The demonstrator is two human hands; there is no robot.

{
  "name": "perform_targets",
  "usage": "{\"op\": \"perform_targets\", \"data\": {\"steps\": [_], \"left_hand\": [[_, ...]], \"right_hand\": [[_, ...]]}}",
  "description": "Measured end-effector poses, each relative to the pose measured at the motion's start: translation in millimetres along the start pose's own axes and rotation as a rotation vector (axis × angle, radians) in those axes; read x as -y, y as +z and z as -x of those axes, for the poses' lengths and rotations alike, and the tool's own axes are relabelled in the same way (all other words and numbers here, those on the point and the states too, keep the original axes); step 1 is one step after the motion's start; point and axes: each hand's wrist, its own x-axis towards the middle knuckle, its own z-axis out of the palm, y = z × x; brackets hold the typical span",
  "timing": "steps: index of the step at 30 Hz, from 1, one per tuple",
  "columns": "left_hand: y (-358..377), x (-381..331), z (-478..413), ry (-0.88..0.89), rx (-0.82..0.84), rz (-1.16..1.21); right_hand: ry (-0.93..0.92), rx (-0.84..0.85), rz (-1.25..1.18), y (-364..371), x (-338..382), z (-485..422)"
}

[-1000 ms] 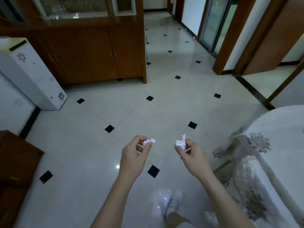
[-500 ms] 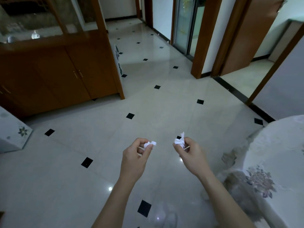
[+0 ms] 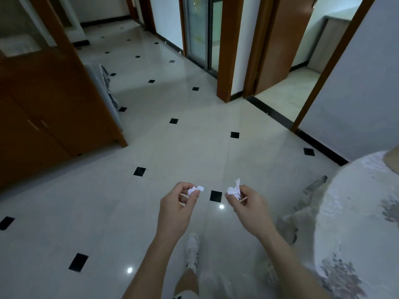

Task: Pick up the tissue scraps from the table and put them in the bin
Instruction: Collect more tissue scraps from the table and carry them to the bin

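Observation:
My left hand [image 3: 176, 210] pinches a small crumpled white tissue scrap [image 3: 195, 189] between thumb and fingers. My right hand [image 3: 251, 209] pinches a second white tissue scrap [image 3: 234, 189], one twisted end sticking up. Both hands are held out in front of me, about waist height, above the tiled floor. The table [image 3: 356, 223], covered in a white flowered cloth, is at the right edge, beside my right forearm. No bin is in view.
A glossy pale floor with small black diamond tiles [image 3: 216, 195] stretches ahead. A tall wooden cabinet [image 3: 54, 117] stands at left. Ahead are a glass sliding door [image 3: 199, 29] and an open wooden doorway [image 3: 280, 52] at right. My shoe [image 3: 192, 248] is below my hands.
The view has swung to the right and moved forward: the cabinet has slid left, the white appliance has left the frame, the doorways are closer. Both hands keep holding their scraps.

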Motion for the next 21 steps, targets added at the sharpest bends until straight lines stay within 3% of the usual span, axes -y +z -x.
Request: {"op": "perform_targets", "data": {"steps": [13, 21], "left_hand": [[66, -19, -267, 0.155, 0.268, 0.007], [130, -41, -363, 0.222, 0.426, 0.025]], "right_hand": [[0.063, -0.199, -0.017, 2, 42, -221], [0.149, -0.369, 0.004, -24, 29, -289]]}}
